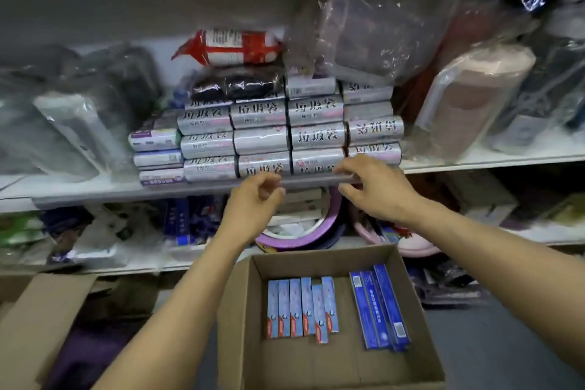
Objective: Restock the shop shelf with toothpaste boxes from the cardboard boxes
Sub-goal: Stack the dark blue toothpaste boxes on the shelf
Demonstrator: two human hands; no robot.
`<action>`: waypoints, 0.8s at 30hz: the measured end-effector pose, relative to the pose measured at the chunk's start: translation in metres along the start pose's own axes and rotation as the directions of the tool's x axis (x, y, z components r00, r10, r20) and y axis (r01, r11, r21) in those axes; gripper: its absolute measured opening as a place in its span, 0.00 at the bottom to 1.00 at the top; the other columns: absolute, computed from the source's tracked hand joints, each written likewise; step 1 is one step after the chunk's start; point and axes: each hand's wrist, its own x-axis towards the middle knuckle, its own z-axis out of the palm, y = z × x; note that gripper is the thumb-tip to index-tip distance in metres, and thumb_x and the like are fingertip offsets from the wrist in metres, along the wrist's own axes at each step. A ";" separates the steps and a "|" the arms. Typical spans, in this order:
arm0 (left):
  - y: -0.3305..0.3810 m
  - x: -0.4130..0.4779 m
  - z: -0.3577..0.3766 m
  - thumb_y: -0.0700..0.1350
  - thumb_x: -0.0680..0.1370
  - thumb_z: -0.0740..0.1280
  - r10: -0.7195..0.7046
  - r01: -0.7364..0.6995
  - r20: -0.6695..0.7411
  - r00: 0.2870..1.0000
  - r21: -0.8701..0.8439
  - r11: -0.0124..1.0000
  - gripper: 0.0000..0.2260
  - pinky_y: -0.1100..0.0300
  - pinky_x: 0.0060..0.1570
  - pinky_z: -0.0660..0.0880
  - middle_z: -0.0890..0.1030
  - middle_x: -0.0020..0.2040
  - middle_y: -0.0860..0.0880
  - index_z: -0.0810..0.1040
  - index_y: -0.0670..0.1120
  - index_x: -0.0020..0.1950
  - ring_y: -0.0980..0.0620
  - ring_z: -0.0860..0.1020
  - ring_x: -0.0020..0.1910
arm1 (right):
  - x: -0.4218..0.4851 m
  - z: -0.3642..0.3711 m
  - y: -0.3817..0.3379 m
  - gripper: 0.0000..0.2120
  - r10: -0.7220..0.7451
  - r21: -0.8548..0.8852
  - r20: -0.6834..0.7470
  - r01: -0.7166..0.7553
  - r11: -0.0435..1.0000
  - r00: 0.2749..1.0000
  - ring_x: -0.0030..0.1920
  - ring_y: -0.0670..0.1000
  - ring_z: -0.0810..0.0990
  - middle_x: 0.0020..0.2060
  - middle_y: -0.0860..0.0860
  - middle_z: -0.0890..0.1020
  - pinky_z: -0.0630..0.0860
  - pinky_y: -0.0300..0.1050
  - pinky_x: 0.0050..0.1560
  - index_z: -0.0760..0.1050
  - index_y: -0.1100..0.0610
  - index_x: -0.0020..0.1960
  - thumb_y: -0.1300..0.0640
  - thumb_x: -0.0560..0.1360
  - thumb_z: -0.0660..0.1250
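Clearing room by the garbage-bag rolls (262,136) seems the step. Left hand (256,196) loosely curled, empty; right hand (373,190) fingers on shelf lip (126,195) — grip unclear. Toothpaste boxes (300,307) lie in cardboard box (240,310) below. Best: press rolls back squarely — stack looks tippable.
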 end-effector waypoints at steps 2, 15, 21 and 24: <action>-0.022 -0.013 0.027 0.46 0.79 0.67 -0.117 0.119 0.053 0.992 -0.039 0.992 0.10 0.65 0.44 0.71 0.80 0.52 0.51 0.78 0.48 0.60 0.60 0.75 0.43 | -0.012 0.030 0.013 0.14 0.066 0.040 0.095 -0.070 0.997 0.993 0.57 0.53 0.76 0.57 0.50 0.77 0.74 0.49 0.54 0.75 0.50 0.62 0.53 0.76 0.65; -0.147 -0.071 0.243 0.38 0.78 0.65 -0.549 0.680 0.482 0.682 -0.144 0.719 0.05 0.62 0.34 0.70 0.78 0.40 0.49 0.78 0.48 0.47 0.49 0.75 0.38 | -0.120 0.258 0.138 0.12 0.606 0.005 0.510 -0.707 0.707 0.610 0.57 0.62 0.77 0.55 0.62 0.79 0.72 0.49 0.54 0.73 0.63 0.55 0.57 0.76 0.63; -0.166 -0.075 0.337 0.40 0.80 0.64 -0.616 0.816 0.595 0.516 -0.124 0.564 0.08 0.56 0.42 0.75 0.77 0.44 0.46 0.75 0.50 0.42 0.49 0.75 0.45 | -0.138 0.315 0.167 0.28 0.739 -0.022 0.494 -0.843 0.537 0.458 0.67 0.61 0.67 0.65 0.65 0.69 0.64 0.45 0.65 0.64 0.70 0.67 0.56 0.72 0.62; -0.177 -0.074 0.372 0.41 0.80 0.63 -0.663 0.882 0.613 0.429 -0.126 0.454 0.09 0.58 0.43 0.72 0.78 0.40 0.49 0.76 0.49 0.41 0.52 0.75 0.40 | -0.140 0.329 0.162 0.36 0.789 -0.058 0.468 -0.877 0.476 0.398 0.69 0.62 0.67 0.70 0.61 0.61 0.69 0.53 0.64 0.51 0.67 0.74 0.57 0.74 0.66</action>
